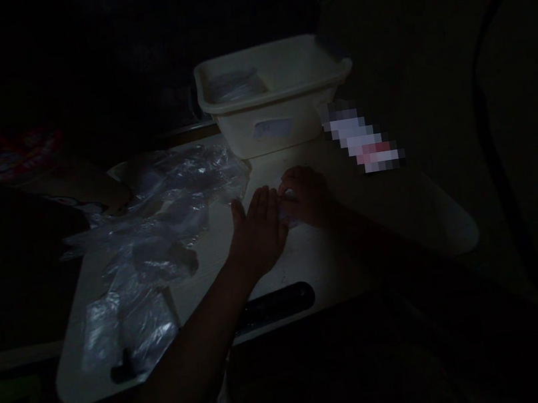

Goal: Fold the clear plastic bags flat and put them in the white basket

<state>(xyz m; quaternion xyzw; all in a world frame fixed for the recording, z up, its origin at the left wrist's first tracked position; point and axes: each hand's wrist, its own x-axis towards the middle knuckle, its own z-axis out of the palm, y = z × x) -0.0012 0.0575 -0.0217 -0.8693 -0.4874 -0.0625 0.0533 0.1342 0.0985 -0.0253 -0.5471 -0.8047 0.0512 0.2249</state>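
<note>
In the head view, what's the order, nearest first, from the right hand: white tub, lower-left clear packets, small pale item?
1. Small pale item: at the right hand.
2. White tub: beyond the hand, toward the far side.
3. Clear packets: off left, at the tabletop's near corner.

A single view, taken from a camera on my own head, facing forward and down over a white table. It sits above and behind my hands, so my left forearm rises from the lower left and my right forearm slants in from the lower right. My left hand and right hand come near the middle of the frame, close below me. The field is wide enough for most of the tabletop (its left end sits lower than its right) and, farther off, a pale tub at upper centre.
</note>
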